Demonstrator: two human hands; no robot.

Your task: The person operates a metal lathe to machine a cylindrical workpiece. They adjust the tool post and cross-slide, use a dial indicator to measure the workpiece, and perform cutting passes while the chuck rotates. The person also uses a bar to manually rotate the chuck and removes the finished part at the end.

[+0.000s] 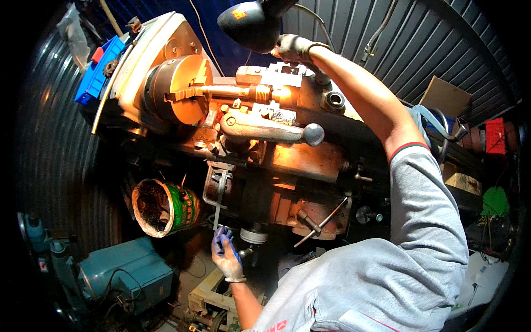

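Can count one left hand (pixel 225 254) and one right hand (pixel 296 48), so two in total. Can also count one black lamp (pixel 249 25) and one thin metal strip (pixel 219 199). On the machine (pixel 304 160), can count one round metal disc (pixel 193 83), one rod (pixel 225 91), one large handle (pixel 260 127) and one T-shaped wrench (pixel 316 226). Besides these, can find one bucket (pixel 180 209), one teal motor (pixel 119 268), one blue tray (pixel 99 72) and one piece of cardboard (pixel 444 100).

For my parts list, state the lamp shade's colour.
The lamp shade is black with an orange patch; the head view shows it.
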